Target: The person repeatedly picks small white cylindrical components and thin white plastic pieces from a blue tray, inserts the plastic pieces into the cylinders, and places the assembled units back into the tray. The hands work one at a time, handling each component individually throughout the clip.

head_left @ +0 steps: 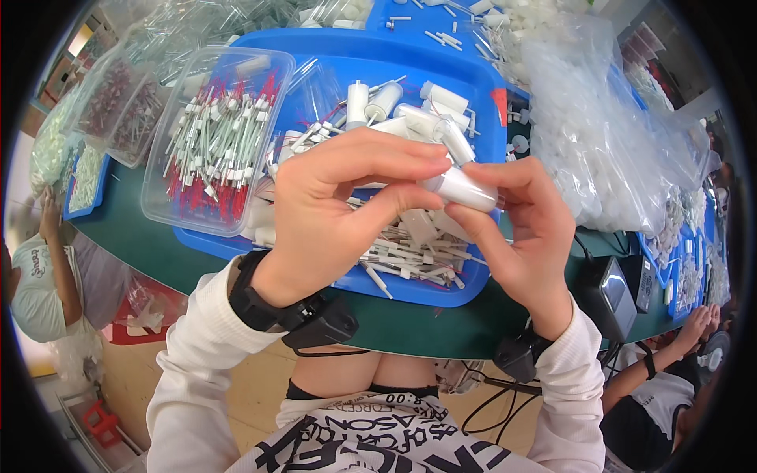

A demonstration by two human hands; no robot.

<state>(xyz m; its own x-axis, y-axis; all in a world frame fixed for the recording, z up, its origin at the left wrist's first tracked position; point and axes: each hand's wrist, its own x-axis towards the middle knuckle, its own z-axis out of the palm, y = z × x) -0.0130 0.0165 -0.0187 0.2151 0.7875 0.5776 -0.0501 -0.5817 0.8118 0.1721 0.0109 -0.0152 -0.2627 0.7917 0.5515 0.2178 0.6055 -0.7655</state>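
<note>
A short white cylinder (467,189) with a shiny, see-through-looking outer wall is held tilted above a blue tray (449,296). My right hand (527,225) grips its body between thumb and fingers. At its left end, the thumb and fingertips of my left hand (335,193) pinch together; whether a small part sits between them is hidden. Behind my hands, several similar white cylinders (420,120) lie in the tray. Below them is a pile of thin white sticks (418,256) with small white blocks and red wires.
At the tray's left, a clear plastic box (154,209) holds white sticks with red wires. A large clear bag (587,134) of white parts stands right. A black device (613,296) and cables lie by the green table's (378,331) right edge. Other people (658,394) sit on both sides.
</note>
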